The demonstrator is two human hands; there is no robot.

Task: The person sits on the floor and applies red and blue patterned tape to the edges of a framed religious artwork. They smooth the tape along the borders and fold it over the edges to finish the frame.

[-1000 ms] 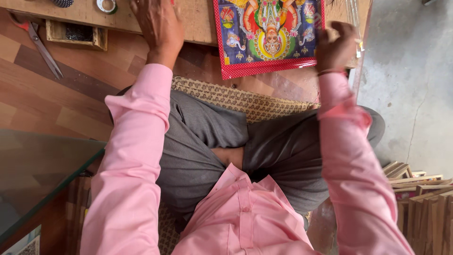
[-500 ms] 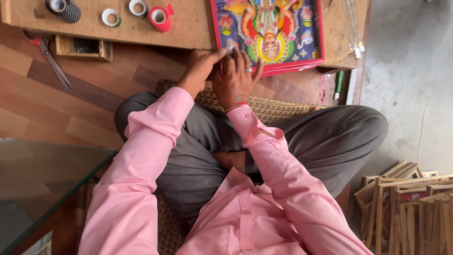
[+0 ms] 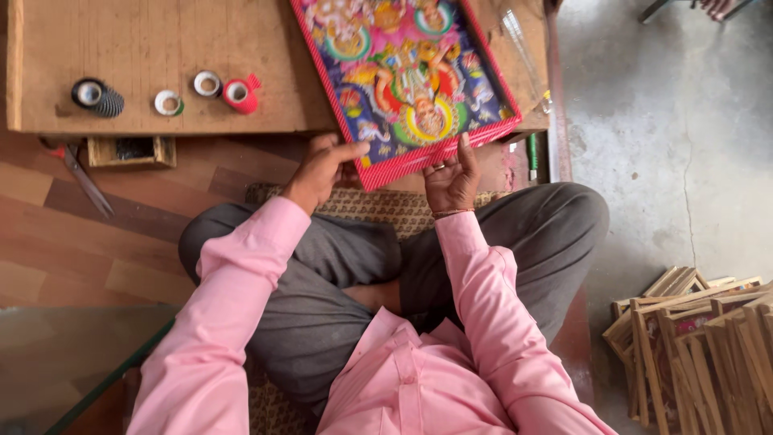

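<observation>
Both pink-sleeved arms reach forward over the crossed legs, the left hand (image 3: 322,167) with fingers curled and thumb stretched sideways, the right hand (image 3: 451,179) palm-up with its fingers pointing up and lightly bent.

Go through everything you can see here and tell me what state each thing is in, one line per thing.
Colourful picture: flat on the low wooden bench, near edge overhanging, turned askew.
Left hand: gripping the picture's near corner.
Right hand: fingers on the picture's near edge.
Tape rolls: lying flat on the bench, apart.
Scissors: closed, on the floor.
Small wooden box: open-topped, under the bench edge.
Wooden frames: stacked loosely on the floor.
</observation>
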